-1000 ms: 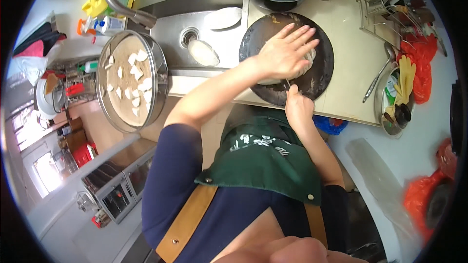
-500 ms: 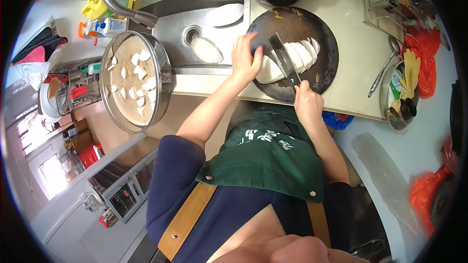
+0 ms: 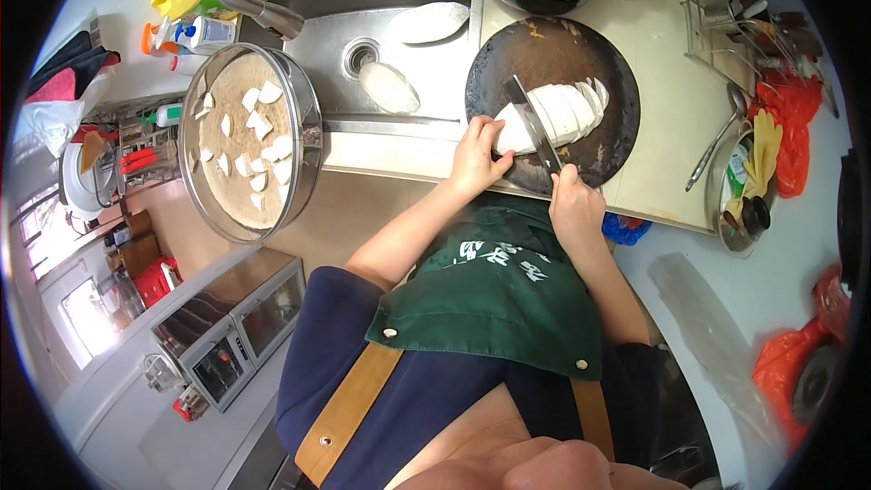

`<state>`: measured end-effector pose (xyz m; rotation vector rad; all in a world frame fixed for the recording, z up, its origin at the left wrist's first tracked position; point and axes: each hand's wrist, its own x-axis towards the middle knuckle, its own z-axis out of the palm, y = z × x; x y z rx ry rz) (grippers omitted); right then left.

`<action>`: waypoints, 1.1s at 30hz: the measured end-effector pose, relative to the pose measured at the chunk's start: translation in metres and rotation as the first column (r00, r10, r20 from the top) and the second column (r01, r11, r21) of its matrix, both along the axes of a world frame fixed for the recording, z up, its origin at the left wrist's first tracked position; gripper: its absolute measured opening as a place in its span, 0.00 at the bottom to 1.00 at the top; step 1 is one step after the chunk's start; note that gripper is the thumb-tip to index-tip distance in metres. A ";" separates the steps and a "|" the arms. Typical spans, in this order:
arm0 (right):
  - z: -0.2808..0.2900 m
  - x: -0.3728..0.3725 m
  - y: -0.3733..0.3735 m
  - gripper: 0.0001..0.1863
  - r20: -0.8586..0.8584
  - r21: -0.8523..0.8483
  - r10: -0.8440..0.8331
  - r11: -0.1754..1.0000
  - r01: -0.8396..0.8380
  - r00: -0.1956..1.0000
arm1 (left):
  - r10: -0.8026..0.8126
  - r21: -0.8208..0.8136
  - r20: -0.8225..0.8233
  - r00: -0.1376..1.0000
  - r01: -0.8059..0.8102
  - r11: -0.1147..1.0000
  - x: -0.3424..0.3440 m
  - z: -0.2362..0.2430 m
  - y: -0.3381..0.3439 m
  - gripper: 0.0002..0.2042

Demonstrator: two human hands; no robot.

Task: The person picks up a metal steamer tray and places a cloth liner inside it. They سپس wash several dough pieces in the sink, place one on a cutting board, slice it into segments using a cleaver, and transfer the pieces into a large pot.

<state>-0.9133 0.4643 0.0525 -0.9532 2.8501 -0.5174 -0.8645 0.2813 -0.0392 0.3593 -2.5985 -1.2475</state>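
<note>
A peeled white root vegetable (image 3: 566, 112), partly cut into slices that lean together at its right end, lies on a round dark chopping board (image 3: 508, 47). My left hand (image 3: 477, 160) grips its uncut left end, thumb on the near side and fingers on the far side. My right hand (image 3: 577, 205) is closed round the handle of a dark-bladed kitchen knife (image 3: 539, 129). The blade stands across the vegetable, just right of my left fingers. Two more whole white pieces, a near one (image 3: 388, 88) and a far one (image 3: 432, 23), rest in the steel sink (image 3: 313, 54).
Left of the sink, a round metal-rimmed sieve (image 3: 313, 141) holds several white chunks. A dark pot (image 3: 535, 2) with a white scoop stands behind the board. On the right are a ladle (image 3: 713, 150), a steel bowl (image 3: 717, 186) with yellow gloves, and a wire rack (image 3: 699, 32).
My left hand has come down from a raised, spread pose to grip the vegetable's left end. The knife remains across the vegetable in my right hand. The view has shifted slightly.
</note>
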 end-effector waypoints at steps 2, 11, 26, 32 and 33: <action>-0.002 0.003 -0.001 0.10 0.002 0.009 -0.001 1.000 0.001 1.000 | 0.003 0.022 0.001 1.000 -0.003 1.000 0.001 -0.001 0.000 0.25; -0.006 -0.001 0.001 0.11 -0.031 0.023 -0.056 0.998 0.057 0.998 | -0.029 -0.008 -0.087 0.996 0.028 1.000 -0.011 -0.003 -0.002 0.24; -0.031 -0.003 -0.012 0.10 -0.098 -0.001 -0.043 0.999 0.043 0.994 | 0.015 -0.135 -0.380 0.925 -0.072 0.988 -0.051 0.054 -0.024 0.23; -0.031 0.001 -0.013 0.07 -0.099 0.004 -0.069 0.998 0.069 0.993 | -0.551 -0.646 -0.408 0.728 0.197 0.738 -0.129 0.144 -0.014 0.17; -0.035 0.007 -0.011 0.07 -0.096 0.002 -0.054 0.999 0.054 0.994 | -0.622 -0.799 -0.214 0.753 0.232 0.555 -0.125 0.101 -0.015 0.18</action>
